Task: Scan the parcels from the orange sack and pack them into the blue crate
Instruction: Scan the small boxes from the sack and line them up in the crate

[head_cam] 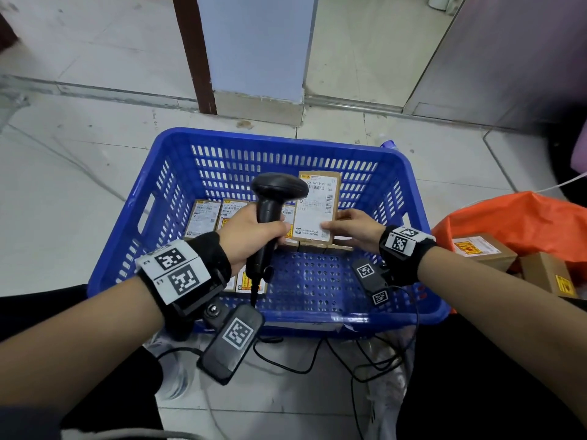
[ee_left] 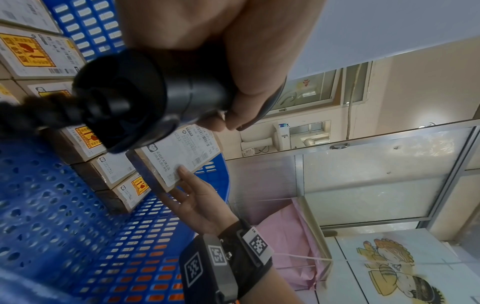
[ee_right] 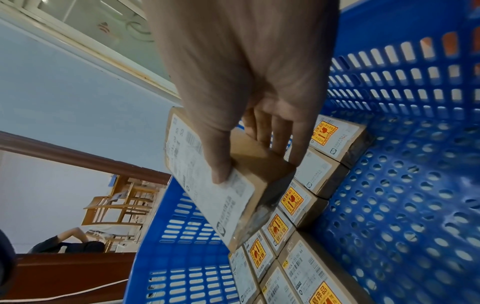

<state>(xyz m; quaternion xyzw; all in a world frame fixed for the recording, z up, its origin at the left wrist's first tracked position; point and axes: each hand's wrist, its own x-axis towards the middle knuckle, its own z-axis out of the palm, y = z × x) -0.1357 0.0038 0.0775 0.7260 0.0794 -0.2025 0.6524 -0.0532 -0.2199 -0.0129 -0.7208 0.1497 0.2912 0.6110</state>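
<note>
Low in the head view, black cables (head_cam: 365,360) trail over the tiled floor (head_cam: 79,192) before the blue perforated plastic crate (head_cam: 305,319). At centre, the left hand (head_cam: 251,236) has its grip wrapped round the handle of a black handheld barcode scanner (head_cam: 270,211). Just right of it, the right hand (head_cam: 355,228) pinches a brown cardboard parcel with a white label (head_cam: 317,208), thumb on the label, above the row of labelled cardboard parcels (head_cam: 206,219) inside the crate. At the right edge, the orange sack (head_cam: 524,217) holds more brown boxes (head_cam: 482,249).

Perforated plastic crate (head_cam: 178,147), cardboard parcel (head_cam: 317,211)
</note>
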